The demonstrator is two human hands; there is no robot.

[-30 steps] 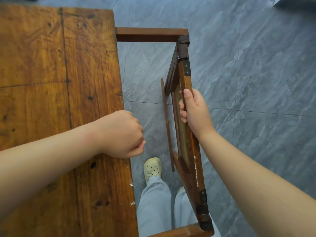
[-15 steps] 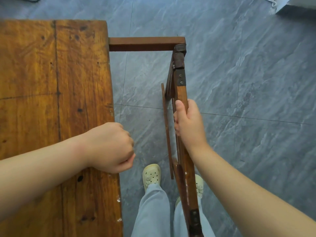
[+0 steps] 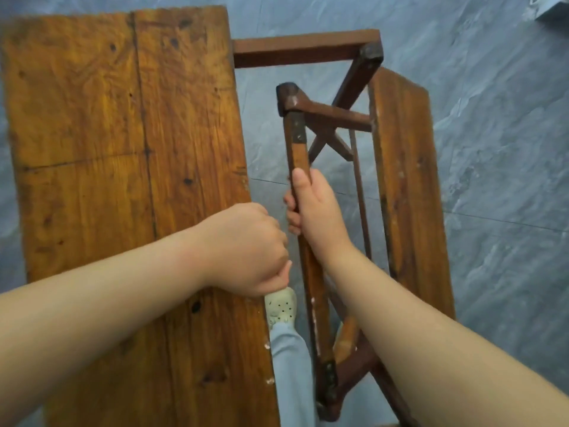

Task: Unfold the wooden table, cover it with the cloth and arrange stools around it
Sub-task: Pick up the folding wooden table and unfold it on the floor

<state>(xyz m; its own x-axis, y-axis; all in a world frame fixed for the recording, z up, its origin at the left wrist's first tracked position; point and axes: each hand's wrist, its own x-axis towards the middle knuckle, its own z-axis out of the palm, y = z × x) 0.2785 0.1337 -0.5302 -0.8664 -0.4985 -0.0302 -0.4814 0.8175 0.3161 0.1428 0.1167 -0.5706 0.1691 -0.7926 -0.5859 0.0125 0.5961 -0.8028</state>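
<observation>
The folding wooden table stands partly opened. Its wide top panel point(image 3: 92, 118) lies flat on the left. My left hand point(image 3: 246, 251) is curled over that panel's right edge and grips it. My right hand point(image 3: 314, 211) grips a dark frame rail point(image 3: 297, 149) with metal corner plates, just right of the left panel. Beyond the rail a second top panel point(image 3: 406, 186) slants down on the right, joined to it by crossed braces point(image 3: 329, 140). A dark crossbar point(image 3: 295, 50) links both sides at the far end. No cloth or stools are in view.
Grey marbled floor tiles point(image 3: 498, 143) surround the table. My legs in light trousers point(image 3: 289, 371) and a pale perforated shoe point(image 3: 280, 309) stand in the gap between panel and rail. A pale object's corner point(image 3: 554, 9) shows at the top right.
The rail in my right hand has swung left towards the flat panel, and the frame has opened, bringing the second panel and crossed braces into sight. My left hand stays on the panel edge.
</observation>
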